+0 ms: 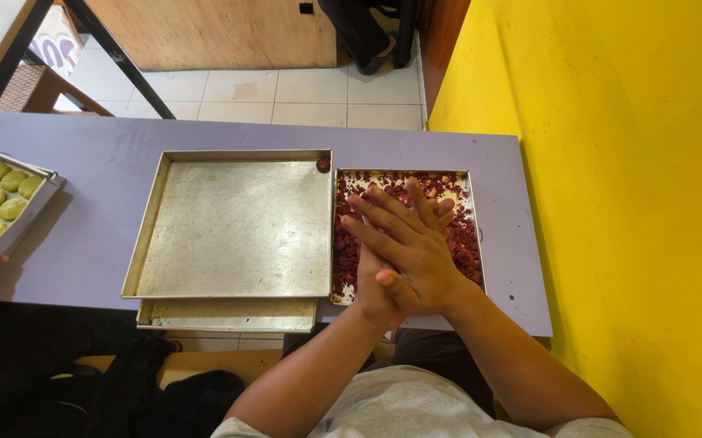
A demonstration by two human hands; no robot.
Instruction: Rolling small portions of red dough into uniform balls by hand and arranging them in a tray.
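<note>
Head view shows our right hand [416,251] pressed flat on our left hand [371,284], rolling, we think, above the small metal tray of dark red dough bits [469,243]. Any ball between them is hidden. Next it needs a spot beside the small red dough ball [323,165] in the big empty metal tray [237,227].

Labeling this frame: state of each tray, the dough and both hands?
Large metal tray: empty but for one dark red ball in its far corner.
Small tray: holds red dough pieces.
Right hand: flat, pressed over left hand.
Green-dough tray: filled rows.

A white sign [53,39] with blue and red lettering stands at top left, beyond the table.
</note>
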